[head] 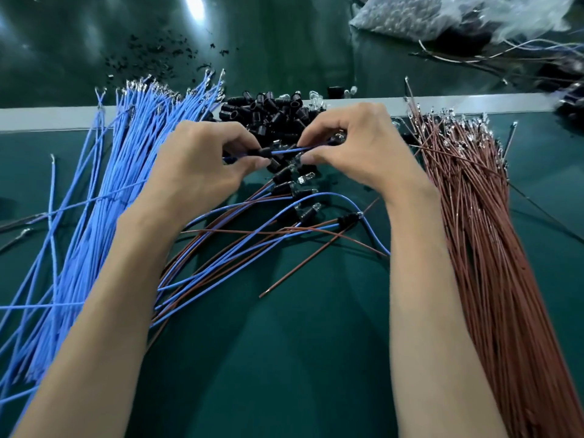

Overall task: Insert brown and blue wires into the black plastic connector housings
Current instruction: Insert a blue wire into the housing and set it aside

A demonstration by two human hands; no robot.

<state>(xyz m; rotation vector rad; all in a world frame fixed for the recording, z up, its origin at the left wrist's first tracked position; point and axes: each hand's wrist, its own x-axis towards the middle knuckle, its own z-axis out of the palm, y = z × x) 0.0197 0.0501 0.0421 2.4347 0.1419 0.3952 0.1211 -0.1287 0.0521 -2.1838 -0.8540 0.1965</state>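
Nearest me, below my fingers, lay a loose fan of finished leads (252, 248), blue and brown, with black ends. Above them my left hand (202, 165) pinched 1 black housing (260, 152) between thumb and curled fingers, and my right hand (350, 147) pinched a blue wire (289, 150) that ran into that housing. The blue wire bundle (104, 200) spread left of the fingers and the brown wire bundle (480, 222) right of them, and just beyond them sat the heap of black housings (271, 110).
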